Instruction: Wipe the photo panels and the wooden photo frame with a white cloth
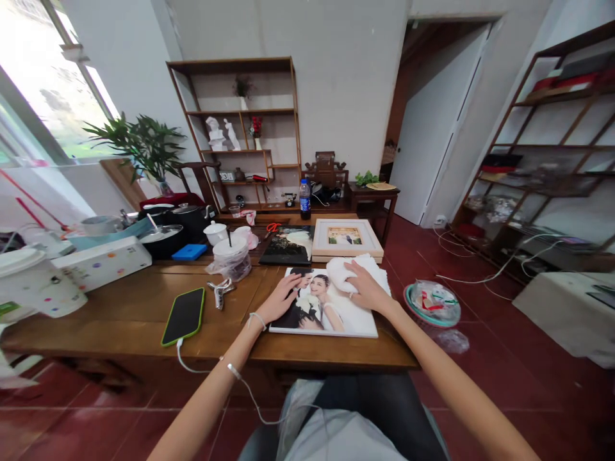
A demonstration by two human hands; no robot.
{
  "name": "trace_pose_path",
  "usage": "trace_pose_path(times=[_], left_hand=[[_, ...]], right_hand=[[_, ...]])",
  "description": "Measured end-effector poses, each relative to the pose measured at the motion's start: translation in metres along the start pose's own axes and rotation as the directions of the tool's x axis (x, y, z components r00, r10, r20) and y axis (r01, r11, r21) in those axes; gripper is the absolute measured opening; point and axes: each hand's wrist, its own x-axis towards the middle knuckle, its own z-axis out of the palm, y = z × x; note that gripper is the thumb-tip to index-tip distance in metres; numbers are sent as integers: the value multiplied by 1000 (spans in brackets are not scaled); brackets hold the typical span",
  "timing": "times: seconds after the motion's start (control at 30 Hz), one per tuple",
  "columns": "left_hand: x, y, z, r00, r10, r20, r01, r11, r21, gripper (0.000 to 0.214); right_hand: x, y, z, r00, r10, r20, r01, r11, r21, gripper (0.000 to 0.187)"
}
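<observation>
Left hand (282,298) spread out loosely on the left side of a photo panel (331,315), palm down, pale bracelet (258,320) on the wrist. Right hand (369,288) over at the panel's far right corner, fingers apart on top of a crumpled white cloth (339,275). Can't tell if also pinching a fold of it, underside hidden. Photo panel itself: lying flat, picture side up, near the front edge of a wooden table (240,342), slim white edge showing. Right behind the panel, a pale framed picture (348,238) and, more to the left, a dark print (288,244), plus orange scissor handles (273,226) farther back. Way behind the panel, a dark bottle (305,202) with a blue cap. Off to the panel's left, a silvery metal gadget (221,292) and a lidded cup (229,251) in clear plastic (235,272), then even farther left a phone (183,318) in a green case, white cable (191,367) plugged in. Down on the floor to the panel's right, a basket (408,299) with plastic wrapping (438,299) inside.
</observation>
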Motion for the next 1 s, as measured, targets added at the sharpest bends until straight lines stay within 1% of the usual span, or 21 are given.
trace_pose_path(times=[0.17,0.33,0.47,0.53,0.6,0.73,0.8,0.83,0.9,1.0], left_hand=[[-5,-5,7,999,-40,26,39,999,6,43],[-10,-8,9,997,-81,-13,81,997,2,45],[-11,-9,11,997,-82,-16,82,997,7,46],[-11,-9,12,997,-79,-17,79,997,11,45],[-11,-8,12,996,-81,-19,82,996,19,45],[-10,-3,11,995,-92,-24,93,995,40,45],[-10,0,10,996,-80,-29,81,995,51,47],[-10,1,10,997,-72,-32,73,996,55,48],[-10,2,9,997,-61,-37,63,996,61,50],[-11,4,8,998,-51,-41,54,997,55,49]], right_hand=[[-4,-4,6,997,45,57,-44,999,-17,43],[-4,-4,7,997,62,51,-61,998,-32,44],[-4,-9,4,995,79,54,-76,996,-55,43],[-9,-20,0,994,79,76,-73,995,-75,41],[-21,-39,-7,992,50,112,-40,996,-85,37],[-58,-81,-20,985,-28,169,42,996,-76,33],[-72,-93,-25,982,-53,183,63,997,-47,34],[-76,-94,-26,982,-61,180,67,997,-27,34],[-73,-89,-26,987,-66,148,65,998,11,35],[-49,-64,-20,997,-35,68,32,999,40,38]])
